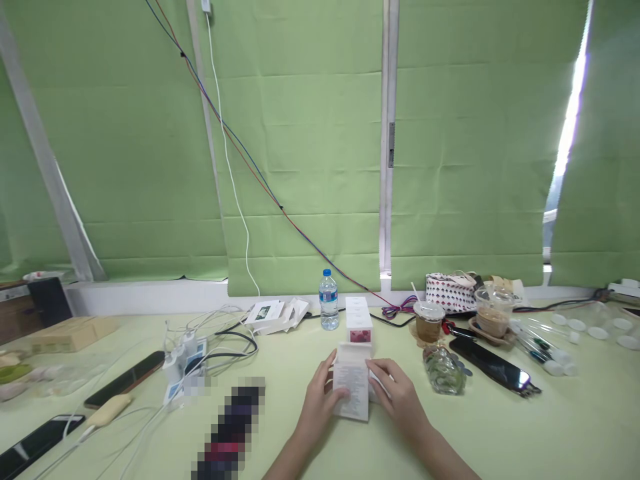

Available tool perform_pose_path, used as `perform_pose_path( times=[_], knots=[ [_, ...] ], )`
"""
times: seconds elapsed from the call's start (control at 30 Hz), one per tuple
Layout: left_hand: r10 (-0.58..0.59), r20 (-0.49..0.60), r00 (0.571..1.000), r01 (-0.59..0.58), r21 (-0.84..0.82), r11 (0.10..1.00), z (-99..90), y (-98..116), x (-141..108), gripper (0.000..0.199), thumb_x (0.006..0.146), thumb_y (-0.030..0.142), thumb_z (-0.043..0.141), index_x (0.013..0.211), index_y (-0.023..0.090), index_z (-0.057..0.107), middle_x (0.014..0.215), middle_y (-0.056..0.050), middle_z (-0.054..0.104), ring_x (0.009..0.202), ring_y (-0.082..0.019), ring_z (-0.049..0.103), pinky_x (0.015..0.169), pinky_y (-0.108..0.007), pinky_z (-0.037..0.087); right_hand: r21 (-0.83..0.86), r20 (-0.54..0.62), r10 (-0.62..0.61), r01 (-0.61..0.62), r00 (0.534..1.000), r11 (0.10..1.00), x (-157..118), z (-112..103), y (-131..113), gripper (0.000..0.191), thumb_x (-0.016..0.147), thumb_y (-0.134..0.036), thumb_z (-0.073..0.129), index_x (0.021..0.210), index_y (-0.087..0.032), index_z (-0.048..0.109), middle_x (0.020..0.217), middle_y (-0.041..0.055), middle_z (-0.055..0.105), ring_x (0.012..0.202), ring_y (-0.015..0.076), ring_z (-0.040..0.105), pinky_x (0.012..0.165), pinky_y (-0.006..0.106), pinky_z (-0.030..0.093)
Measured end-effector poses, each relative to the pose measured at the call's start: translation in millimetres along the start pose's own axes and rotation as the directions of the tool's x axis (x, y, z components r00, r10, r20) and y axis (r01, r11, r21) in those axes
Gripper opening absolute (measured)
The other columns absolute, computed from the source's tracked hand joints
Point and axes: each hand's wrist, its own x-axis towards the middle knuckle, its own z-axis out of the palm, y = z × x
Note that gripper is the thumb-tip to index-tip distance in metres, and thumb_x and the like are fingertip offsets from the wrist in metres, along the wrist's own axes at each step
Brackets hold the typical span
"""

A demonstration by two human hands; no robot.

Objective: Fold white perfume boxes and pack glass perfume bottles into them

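Note:
A small white carton (351, 393) with fine printed text stands on the table in front of me, its top flap raised. My left hand (323, 395) is closed on its left side, with the thumb across the printed face. At the right edge, my right hand (397, 395) has its fingers and thumb closed on the carton's side near the top. Whether something sits inside the carton is hidden. Just behind it is a row of white boxes (358, 313), the nearest with a dark pink picture on its front.
A water bottle (329, 303) stands behind, left of the boxes. To the right are a lidded drink cup (429, 323), a clear bag with green contents (444, 370) and a dark phone (493, 363). Cables, a power strip (183, 367) and phones (127, 380) lie left.

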Motion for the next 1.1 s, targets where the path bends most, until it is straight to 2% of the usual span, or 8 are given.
perform_pose_path(
  times=[0.17,0.33,0.53,0.67,0.73,0.8,0.9,1.1],
  knots=[
    [-0.037,-0.006,0.999,0.037,-0.008,0.999,-1.2,-6,3,0.069,0.073,0.014,0.058,0.139,0.025,0.039,0.131,-0.007,0.054,0.111,-0.025,0.056,0.090,-0.036,0.050,0.220,0.062,0.169,-0.179,0.984,0.959,-3,6,-7,0.039,0.094,-0.016,0.038,0.131,-0.023,0.049,0.092,0.0067,0.058,0.083,0.0188,0.061,0.075,0.031,0.054],
    [0.043,0.013,0.999,-0.044,0.127,0.991,-2.8,-4,1,0.069,0.077,0.013,0.055,0.142,0.027,0.035,0.127,-0.007,0.053,0.120,-0.025,0.048,0.101,-0.037,0.041,0.349,0.171,0.225,-0.273,0.959,0.896,-7,6,-12,0.039,0.092,-0.018,0.041,0.131,-0.022,0.043,0.089,0.0045,0.060,0.075,0.0173,0.059,0.073,0.030,0.053],
    [0.069,0.075,0.995,-0.082,0.189,0.979,-2.6,-6,-4,0.072,0.084,0.017,0.050,0.148,0.028,0.018,0.118,-0.007,0.051,0.115,-0.024,0.048,0.103,-0.039,0.036,0.353,0.221,0.191,-0.261,0.956,0.898,-11,4,-16,0.025,0.089,-0.019,0.044,0.113,-0.022,0.047,0.078,0.0009,0.054,0.068,0.0162,0.053,0.061,0.026,0.046],
    [0.077,0.077,0.994,-0.088,0.155,0.984,-2.7,-8,-5,0.071,0.085,0.022,0.053,0.147,0.029,0.020,0.121,-0.008,0.050,0.115,-0.025,0.048,0.101,-0.040,0.039,0.383,0.252,0.161,-0.251,0.954,0.889,-7,1,-14,0.022,0.090,-0.024,0.044,0.112,-0.022,0.046,0.077,-0.0005,0.053,0.066,0.0156,0.052,0.060,0.025,0.043],
    [0.061,0.050,0.997,-0.065,0.081,0.995,-2.2,-7,-3,0.071,0.081,0.023,0.058,0.145,0.030,0.027,0.127,-0.008,0.049,0.114,-0.026,0.050,0.097,-0.040,0.043,0.398,0.234,0.214,-0.294,0.949,0.869,-2,-2,-8,0.026,0.092,-0.030,0.040,0.116,-0.022,0.044,0.077,-0.0006,0.054,0.066,0.0156,0.053,0.060,0.025,0.044],
    [0.033,0.022,0.999,-0.033,0.008,0.999,-2.5,-6,0,0.069,0.075,0.022,0.065,0.138,0.028,0.037,0.130,-0.008,0.049,0.111,-0.026,0.053,0.094,-0.039,0.046,0.321,0.159,0.346,-0.380,0.925,0.867,3,-7,3,0.028,0.095,-0.035,0.034,0.117,-0.020,0.043,0.077,-0.0003,0.055,0.067,0.0160,0.056,0.062,0.026,0.046],
    [0.003,-0.015,1.000,-0.003,-0.040,0.999,-6.3,-3,3,0.061,0.070,0.022,0.070,0.127,0.026,0.046,0.127,-0.007,0.054,0.106,-0.025,0.057,0.092,-0.037,0.047,0.045,0.040,0.523,-0.524,0.852,0.850,8,-16,21,0.030,0.097,-0.037,0.027,0.106,-0.020,0.049,0.085,0.0037,0.059,0.077,0.0183,0.059,0.069,0.029,0.048],
    [-0.066,-0.105,0.992,0.052,-0.136,0.989,-19.4,2,10,0.072,0.064,0.028,0.076,0.125,0.026,0.038,0.105,-0.004,0.063,0.096,-0.023,0.061,0.084,-0.034,0.048,-0.234,0.078,0.582,-0.553,0.809,0.800,1,-17,38,0.040,0.093,-0.040,0.033,0.068,-0.021,0.057,0.080,0.0088,0.058,0.082,0.0262,0.058,0.078,0.041,0.044]
  ],
)
